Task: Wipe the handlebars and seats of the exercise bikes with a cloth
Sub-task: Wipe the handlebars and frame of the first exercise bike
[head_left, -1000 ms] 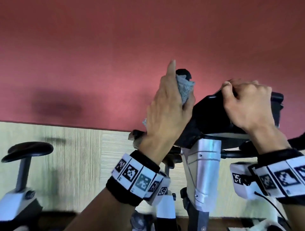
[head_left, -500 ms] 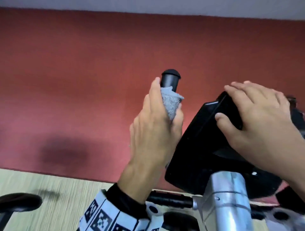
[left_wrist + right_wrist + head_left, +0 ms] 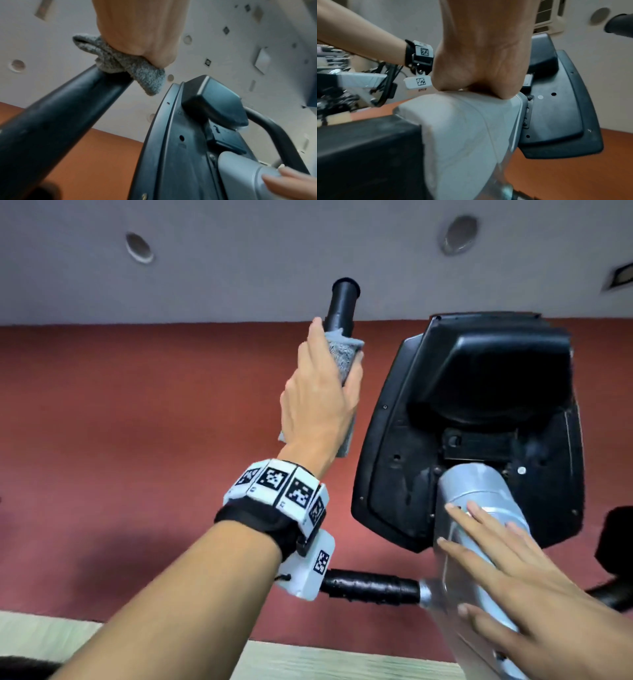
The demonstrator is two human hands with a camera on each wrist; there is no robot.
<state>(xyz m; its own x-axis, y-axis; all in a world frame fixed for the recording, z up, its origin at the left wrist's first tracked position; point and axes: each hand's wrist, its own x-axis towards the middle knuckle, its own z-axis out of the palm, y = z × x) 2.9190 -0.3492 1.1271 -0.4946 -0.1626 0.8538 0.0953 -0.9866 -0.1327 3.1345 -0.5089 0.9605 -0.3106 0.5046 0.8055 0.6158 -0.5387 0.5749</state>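
A black upright handlebar grip point(image 3: 340, 304) point(image 3: 56, 112) of the exercise bike rises left of the black console point(image 3: 479, 422) point(image 3: 197, 135). My left hand point(image 3: 322, 395) point(image 3: 139, 29) wraps a grey fluffy cloth point(image 3: 342, 354) point(image 3: 123, 66) round this grip, a little below its top end. My right hand point(image 3: 507, 580) point(image 3: 479, 54) lies flat with straight fingers on the silver stem point(image 3: 479, 508) point(image 3: 462, 128) under the console. A horizontal black bar point(image 3: 370, 583) sticks out left from the stem.
A red wall point(image 3: 137, 474) stands behind the bike, with a grey ceiling point(image 3: 239, 251) and round lights above. Another black handlebar part point(image 3: 613, 542) shows at the right edge. A pale wood panel point(image 3: 308, 659) runs along the bottom.
My left hand with the cloth slid down the upright grip, baring more of its top. My right hand left the console top and now rests on the silver stem. The view tilted upward.
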